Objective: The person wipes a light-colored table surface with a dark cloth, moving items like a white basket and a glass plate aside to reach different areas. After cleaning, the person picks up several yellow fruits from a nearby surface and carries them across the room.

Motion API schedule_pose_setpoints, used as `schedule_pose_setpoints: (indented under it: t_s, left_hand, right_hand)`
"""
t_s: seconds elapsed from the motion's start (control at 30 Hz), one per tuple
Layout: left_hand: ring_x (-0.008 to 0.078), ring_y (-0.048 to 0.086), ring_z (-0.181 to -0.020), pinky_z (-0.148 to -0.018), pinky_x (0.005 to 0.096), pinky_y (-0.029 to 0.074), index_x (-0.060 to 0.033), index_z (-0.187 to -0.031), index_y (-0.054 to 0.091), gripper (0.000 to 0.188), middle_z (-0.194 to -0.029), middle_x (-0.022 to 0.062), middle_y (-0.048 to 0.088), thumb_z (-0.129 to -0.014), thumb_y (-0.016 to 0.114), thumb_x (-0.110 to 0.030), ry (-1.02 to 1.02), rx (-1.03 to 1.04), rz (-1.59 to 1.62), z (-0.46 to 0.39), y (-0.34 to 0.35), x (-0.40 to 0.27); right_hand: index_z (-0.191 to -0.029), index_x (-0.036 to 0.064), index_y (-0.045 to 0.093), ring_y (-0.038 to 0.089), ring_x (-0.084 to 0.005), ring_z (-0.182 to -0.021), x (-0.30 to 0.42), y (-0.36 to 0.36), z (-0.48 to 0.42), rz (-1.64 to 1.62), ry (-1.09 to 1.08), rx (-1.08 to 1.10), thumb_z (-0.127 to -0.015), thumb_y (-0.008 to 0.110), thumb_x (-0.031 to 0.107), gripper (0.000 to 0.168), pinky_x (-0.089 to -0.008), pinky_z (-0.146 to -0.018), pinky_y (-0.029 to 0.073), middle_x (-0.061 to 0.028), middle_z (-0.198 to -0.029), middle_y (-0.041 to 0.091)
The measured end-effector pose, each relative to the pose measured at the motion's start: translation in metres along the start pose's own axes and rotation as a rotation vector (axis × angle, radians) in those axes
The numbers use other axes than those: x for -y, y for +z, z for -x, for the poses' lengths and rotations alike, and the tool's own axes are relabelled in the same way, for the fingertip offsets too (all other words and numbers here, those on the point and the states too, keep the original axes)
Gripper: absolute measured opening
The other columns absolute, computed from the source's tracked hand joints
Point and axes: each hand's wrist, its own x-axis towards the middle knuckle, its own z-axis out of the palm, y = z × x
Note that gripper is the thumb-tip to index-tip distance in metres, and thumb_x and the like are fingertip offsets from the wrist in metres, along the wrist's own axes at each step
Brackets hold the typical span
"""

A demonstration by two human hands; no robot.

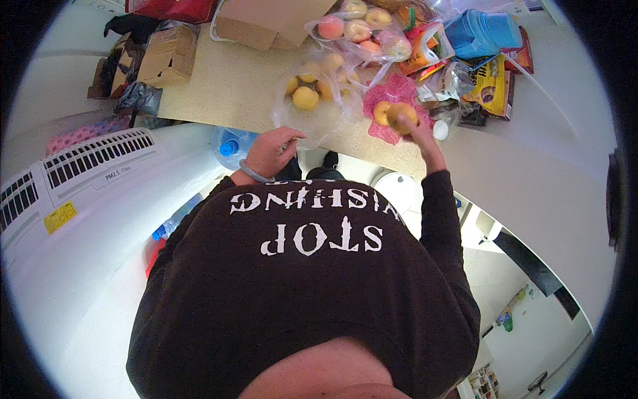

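My right hand grips a brownish-yellow round fruit, perhaps a pear, slightly blurred. It is over a pink mesh bag, where another yellow fruit lies beside it. Several similar yellow fruits are inside a clear plastic bag on the table. At that bag's near left edge is my left hand, wearing a grey wristband. Its fingers are bent and the index points right; whether they pinch the film cannot be made out.
Behind lies a clear bag of apples next to snack packets and a blue plastic container. Cardboard boxes stand at the back left. A white round cap is right of the mesh bag. Below the edge is a water bottle.
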Motion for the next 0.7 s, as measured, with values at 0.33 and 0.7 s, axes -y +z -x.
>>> schedule_pose_setpoints:
  t_s: [0.33,0.7]
  left_hand:
    - [0.0330,0.061,-0.077,-0.067,0.0404,0.048,-0.0097,-0.100,0.064,0.020,-0.085,0.0125,0.063,-0.081,0.061,-0.005,0.075,-0.088,-0.165,0.007,0.010,-0.003]
    - [0.0301,0.058,-0.070,-0.062,0.0384,0.045,-0.0087,-0.099,0.065,0.022,-0.078,0.0115,0.059,-0.079,0.062,0.000,0.087,-0.199,-0.210,0.005,0.005,-0.004]
  right_hand:
    - [-0.120,-0.012,0.048,0.062,-0.0354,-0.105,-0.043,0.015,-0.109,0.534,0.006,-0.479,-0.061,0.084,0.050,0.093,-0.0374,-0.090,0.048,-0.0266,-0.115,0.061]
    - [-0.110,0.004,0.061,0.059,-0.0337,-0.100,-0.004,0.056,-0.060,0.679,-0.512,-0.761,-0.078,0.073,0.030,0.043,-0.0450,-0.085,0.047,-0.0160,-0.105,0.063]
